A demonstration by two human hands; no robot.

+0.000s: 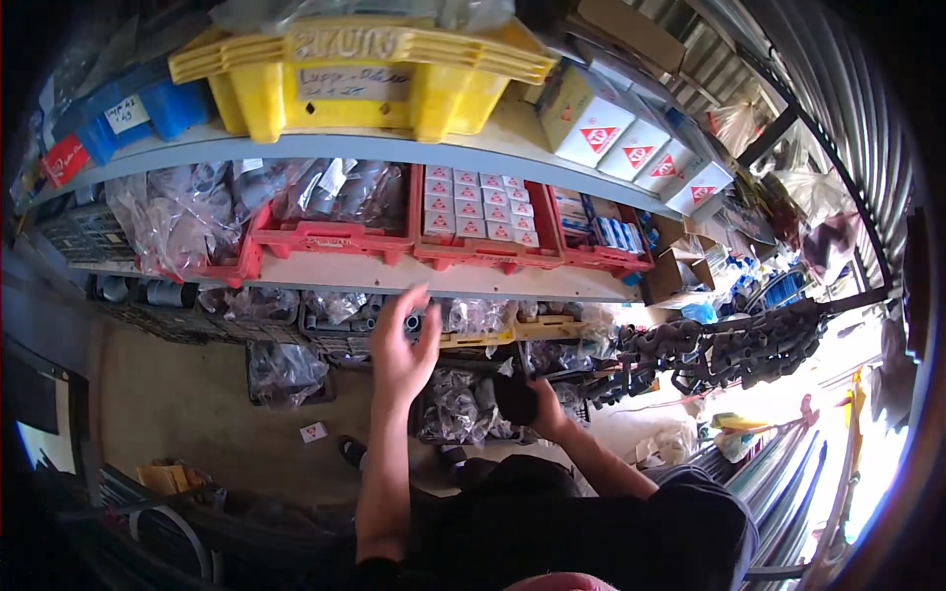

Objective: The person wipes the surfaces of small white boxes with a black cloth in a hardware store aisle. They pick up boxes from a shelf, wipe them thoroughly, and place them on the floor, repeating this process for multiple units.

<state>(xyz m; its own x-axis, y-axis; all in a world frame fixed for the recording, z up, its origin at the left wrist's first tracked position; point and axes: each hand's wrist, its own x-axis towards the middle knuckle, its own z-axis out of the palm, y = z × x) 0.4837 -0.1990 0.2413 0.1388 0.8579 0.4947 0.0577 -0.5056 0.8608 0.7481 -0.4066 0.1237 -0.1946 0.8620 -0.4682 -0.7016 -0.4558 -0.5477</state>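
My left hand (403, 347) is raised before the shelving, thumb and fingers apart, with nothing in it. Behind it runs the pale edge of the middle shelf (451, 281). Lower and to the right, my right hand (548, 414) is closed around a dark, rounded object (515, 399); its exact kind is too dark to tell. Below that object stands a dark crate of plastic-wrapped fittings (458, 402). On the middle shelf, a red crate (488, 255) holds rows of small white boxes (469, 207), and another red crate (332, 238) holds bagged grey pipe fittings (347, 192).
A yellow crate (355, 89), a blue bin (174, 111) and white cartons (628, 144) sit on the upper shelf. Black pipe fittings (702, 354) hang from a bar at right. Long pipes (783, 480) lie at lower right. One small box (313, 432) lies on the floor.
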